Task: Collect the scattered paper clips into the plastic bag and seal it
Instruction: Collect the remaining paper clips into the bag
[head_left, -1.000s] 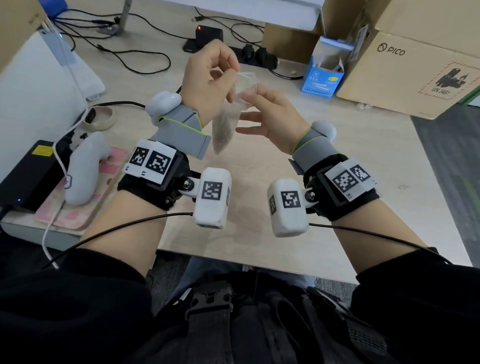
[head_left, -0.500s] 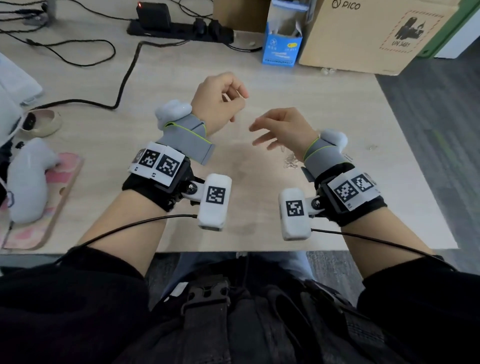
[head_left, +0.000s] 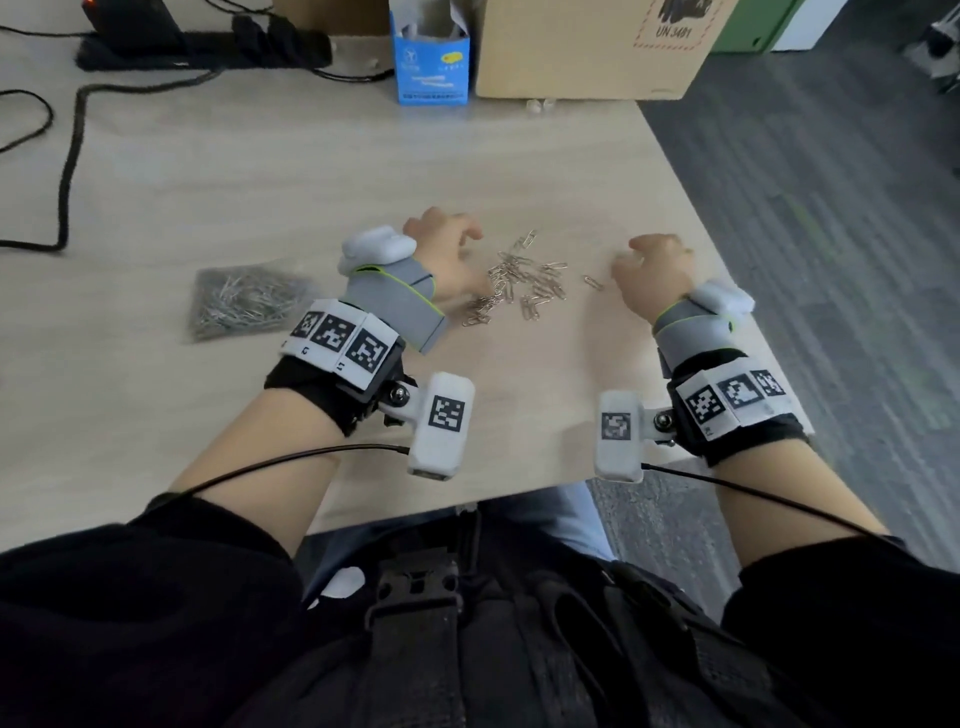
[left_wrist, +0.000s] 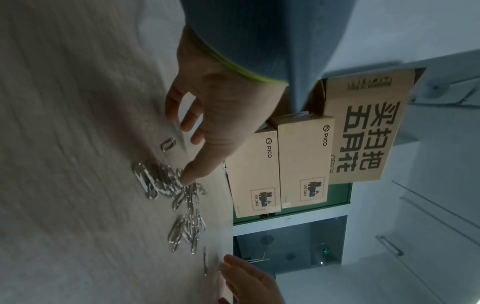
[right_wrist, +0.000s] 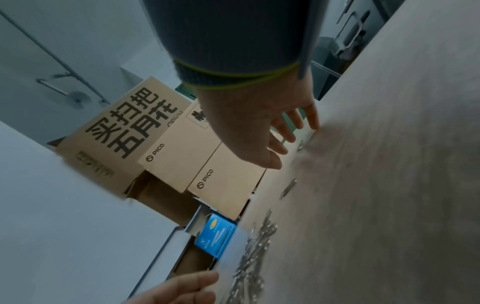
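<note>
Several silver paper clips (head_left: 524, 288) lie scattered on the wooden table (head_left: 311, 171) between my hands. My left hand (head_left: 460, 244) is down at the left side of the pile, fingers spread. In the left wrist view its thumb (left_wrist: 188, 178) touches the paper clips (left_wrist: 166, 183). My right hand (head_left: 649, 254) hovers low at the right, near one stray clip (head_left: 592, 282), and holds nothing. In the right wrist view the right hand (right_wrist: 293, 133) has straight fingers reaching to the table. The plastic bag (head_left: 244, 306), partly filled with clips, lies flat to the left of my left wrist.
A blue carton (head_left: 431, 62) and a large cardboard box (head_left: 587, 47) stand at the back. A black power strip (head_left: 208, 41) and cable (head_left: 70, 156) lie at the back left. The table's right edge (head_left: 727, 270) runs just beside my right hand.
A second ago both hands held the bag up in the air. Now the bag lies on the table at the left and both empty hands have come down to the loose clips.
</note>
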